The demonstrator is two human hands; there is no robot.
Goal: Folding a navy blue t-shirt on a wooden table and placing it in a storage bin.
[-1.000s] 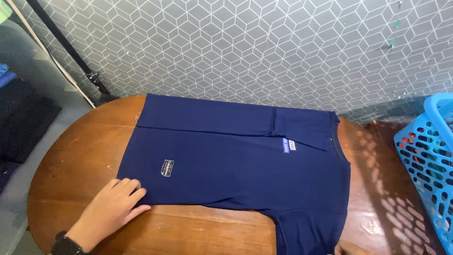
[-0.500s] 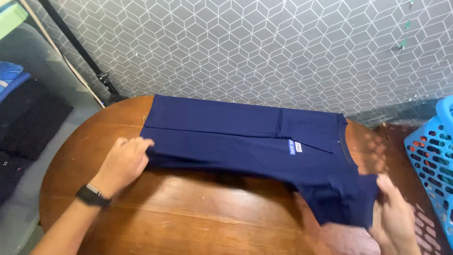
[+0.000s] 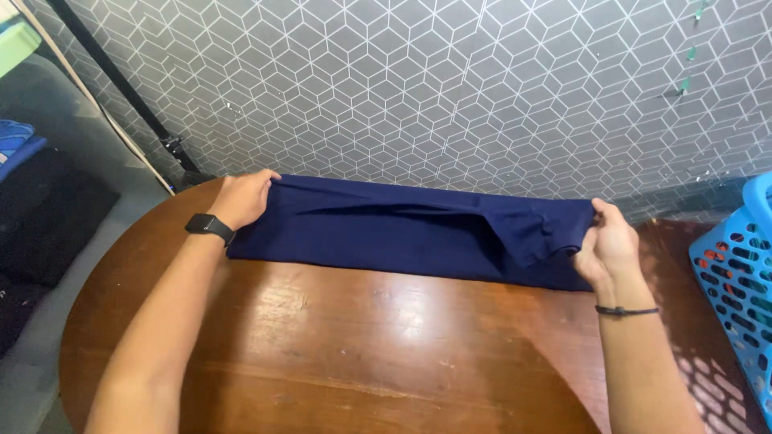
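Dark blue shirt point(image 3: 402, 233) folded into a long strip, lying at the far side of the round brown table point(image 3: 346, 345), close to the grey wall point(image 3: 418, 88) with a white box pattern. Left hand point(image 3: 241, 198) clamped on the far left corner of the shirt, fingers curled over the edge. Black watch point(image 3: 209, 226) on that wrist. Right hand point(image 3: 609, 245) pinching the right end of the shirt, thumb on top, cloth bunched a little there. Thin black band point(image 3: 626, 310) on that wrist. Hands well apart, one at each end of the strip. Light blue basket point(image 3: 736, 273) with holes just beside the table on the right. Dark clothes point(image 3: 40, 217) piled off to the left, away from the table.
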